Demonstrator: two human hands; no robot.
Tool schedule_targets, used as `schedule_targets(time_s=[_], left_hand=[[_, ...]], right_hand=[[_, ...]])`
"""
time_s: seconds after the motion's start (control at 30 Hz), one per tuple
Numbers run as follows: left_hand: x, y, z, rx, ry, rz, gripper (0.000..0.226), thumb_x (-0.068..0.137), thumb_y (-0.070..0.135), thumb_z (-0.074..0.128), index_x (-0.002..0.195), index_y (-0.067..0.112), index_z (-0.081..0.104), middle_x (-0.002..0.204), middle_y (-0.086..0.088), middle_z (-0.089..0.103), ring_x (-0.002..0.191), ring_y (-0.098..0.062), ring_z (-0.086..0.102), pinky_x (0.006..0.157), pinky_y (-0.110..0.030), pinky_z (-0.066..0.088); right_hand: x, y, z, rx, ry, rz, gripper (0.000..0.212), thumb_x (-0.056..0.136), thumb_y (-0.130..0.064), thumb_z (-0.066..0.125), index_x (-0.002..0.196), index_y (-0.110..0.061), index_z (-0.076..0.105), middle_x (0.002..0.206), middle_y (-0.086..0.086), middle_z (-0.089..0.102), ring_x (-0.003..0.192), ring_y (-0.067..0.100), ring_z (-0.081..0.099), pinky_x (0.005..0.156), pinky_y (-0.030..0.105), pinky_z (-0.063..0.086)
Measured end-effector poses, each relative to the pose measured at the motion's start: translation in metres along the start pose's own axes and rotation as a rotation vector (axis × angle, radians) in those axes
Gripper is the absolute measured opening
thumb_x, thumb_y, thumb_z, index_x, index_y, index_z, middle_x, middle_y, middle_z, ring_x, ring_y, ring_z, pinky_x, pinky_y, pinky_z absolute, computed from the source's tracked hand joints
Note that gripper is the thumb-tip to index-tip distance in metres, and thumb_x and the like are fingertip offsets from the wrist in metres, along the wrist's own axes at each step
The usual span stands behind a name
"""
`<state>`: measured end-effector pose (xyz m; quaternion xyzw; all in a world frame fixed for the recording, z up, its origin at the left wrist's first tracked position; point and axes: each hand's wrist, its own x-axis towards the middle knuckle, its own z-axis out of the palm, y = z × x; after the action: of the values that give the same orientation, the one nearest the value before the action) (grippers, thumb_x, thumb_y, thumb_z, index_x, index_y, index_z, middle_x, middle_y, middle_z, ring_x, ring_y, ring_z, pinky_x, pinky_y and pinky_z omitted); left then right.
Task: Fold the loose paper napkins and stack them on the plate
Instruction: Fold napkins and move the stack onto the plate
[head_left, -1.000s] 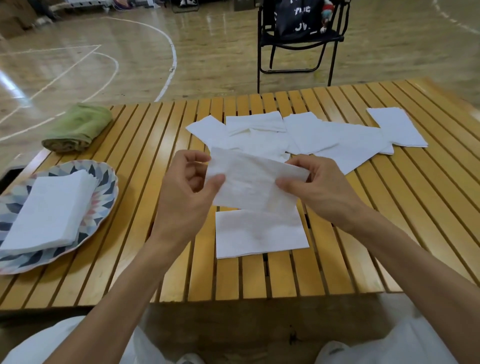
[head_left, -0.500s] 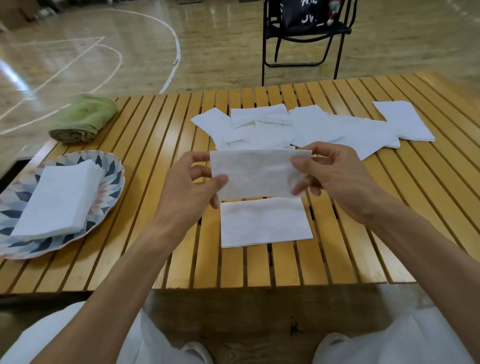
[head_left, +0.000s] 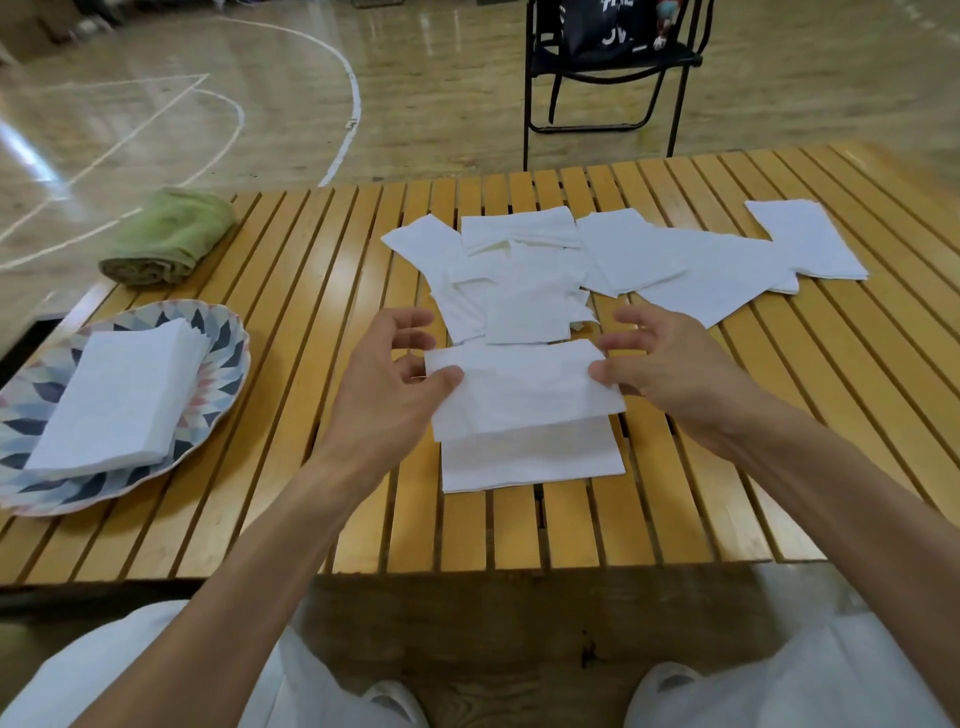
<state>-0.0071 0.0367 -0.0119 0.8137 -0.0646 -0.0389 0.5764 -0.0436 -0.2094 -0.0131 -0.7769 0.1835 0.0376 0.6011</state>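
A: Napkin (head_left: 522, 387), folded, head view: white paper, held at its two short ends just above the slatted worktop (head_left: 291, 467). Where does it sit?

B: Over a second folded napkin (head_left: 530, 460) lying flat on the slats, overlapping its far edge. Left hand (head_left: 387, 389): thumb pressed on the left end, other fingers spread and lifted off. Right hand (head_left: 670, 371): thumb and forefinger pinching the right end, remaining fingers loosely open.

A: Remaining stock?

B: Loose napkins (head_left: 613, 260), unfolded, scattered and overlapping across the far middle and right of the worktop. Finished stack (head_left: 117, 395) on the patterned plate (head_left: 218, 364), at the left edge, well apart from both hands.

A: Handling notes?

B: Judged very light, limp and easily torn; thin sheets likely cling together and drift in any draught. Best taken by pinching opposite edges or corners, and pressed flat along the crease. Carrying to the plate probably wants support beneath so the fold does not spring open.

A: Other items?

B: Rolled green cloth (head_left: 169, 239), far left. Black folding chair (head_left: 608, 67) beyond the worktop.
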Motion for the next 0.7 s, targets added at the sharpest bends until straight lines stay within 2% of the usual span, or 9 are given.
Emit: schedule_targets(time_s=[0.07,0.17,0.23,0.3,0.4,0.47,0.53,0.7], left_hand=[[0.000,-0.001,0.002,-0.006,-0.002,-0.042,0.057,0.087,0.012,0.075,0.135,0.024,0.047,0.122,0.010,0.057,0.097,-0.006,0.069,0.078,-0.029,0.061],[0.001,-0.002,0.001,-0.003,0.025,-0.096,0.064,0.084,0.020,0.079,0.139,0.023,0.047,0.125,0.011,0.059,0.103,-0.005,0.065,0.081,-0.027,0.058],[0.001,-0.001,0.000,0.012,0.015,-0.154,0.057,0.083,0.022,0.079,0.134,0.019,0.053,0.118,0.011,0.063,0.101,-0.001,0.063,0.074,-0.017,0.051],[0.001,-0.002,-0.002,0.059,-0.043,-0.204,0.035,0.084,0.022,0.078,0.117,0.016,0.065,0.103,0.009,0.070,0.094,-0.003,0.066,0.069,-0.015,0.047],[-0.002,-0.005,-0.002,0.147,-0.138,-0.239,0.013,0.085,0.021,0.076,0.096,0.017,0.071,0.092,0.004,0.073,0.089,-0.010,0.069,0.068,-0.020,0.049],[-0.001,-0.007,-0.002,0.189,-0.154,-0.245,0.013,0.085,0.017,0.076,0.094,0.016,0.068,0.092,0.000,0.073,0.087,-0.012,0.070,0.070,-0.025,0.054],[-0.001,-0.009,-0.002,0.225,-0.179,-0.250,0.015,0.085,0.015,0.076,0.095,0.016,0.065,0.091,-0.001,0.073,0.084,-0.013,0.071,0.068,-0.025,0.058],[-0.002,-0.016,0.002,0.442,-0.218,-0.198,0.018,0.088,0.019,0.074,0.097,0.022,0.059,0.094,0.001,0.067,0.085,-0.013,0.067,0.067,-0.028,0.058]], right_hand=[[0.000,-0.001,-0.001,0.046,-0.020,0.089,0.070,0.085,-0.006,0.078,0.146,-0.010,0.044,0.110,0.001,0.065,0.094,0.014,0.070,0.084,0.030,0.058],[0.000,-0.003,-0.004,0.063,-0.053,0.133,0.044,0.085,-0.007,0.078,0.125,-0.007,0.060,0.100,0.004,0.073,0.083,0.015,0.075,0.071,0.023,0.059],[0.000,-0.003,-0.005,0.017,-0.073,0.116,0.026,0.085,-0.006,0.076,0.110,-0.006,0.069,0.096,0.006,0.077,0.079,0.015,0.076,0.066,0.022,0.060],[-0.001,-0.002,-0.005,-0.049,-0.082,0.099,0.014,0.086,-0.006,0.076,0.100,-0.006,0.072,0.092,0.007,0.077,0.073,0.014,0.076,0.059,0.020,0.058],[0.000,0.002,-0.002,-0.192,-0.066,0.077,0.014,0.086,-0.011,0.078,0.098,-0.005,0.071,0.090,0.011,0.075,0.076,0.024,0.075,0.058,0.024,0.059],[0.002,0.007,0.000,-0.273,-0.072,0.069,0.014,0.086,-0.014,0.078,0.096,-0.007,0.071,0.091,0.012,0.074,0.073,0.028,0.073,0.059,0.027,0.059],[0.002,0.010,0.002,-0.337,-0.086,0.065,0.012,0.087,-0.016,0.078,0.094,-0.009,0.071,0.090,0.012,0.073,0.064,0.021,0.066,0.057,0.025,0.053],[0.002,0.012,0.005,-0.422,-0.110,0.054,0.011,0.088,-0.017,0.076,0.094,-0.011,0.070,0.090,0.011,0.073,0.070,0.020,0.065,0.059,0.029,0.051]])
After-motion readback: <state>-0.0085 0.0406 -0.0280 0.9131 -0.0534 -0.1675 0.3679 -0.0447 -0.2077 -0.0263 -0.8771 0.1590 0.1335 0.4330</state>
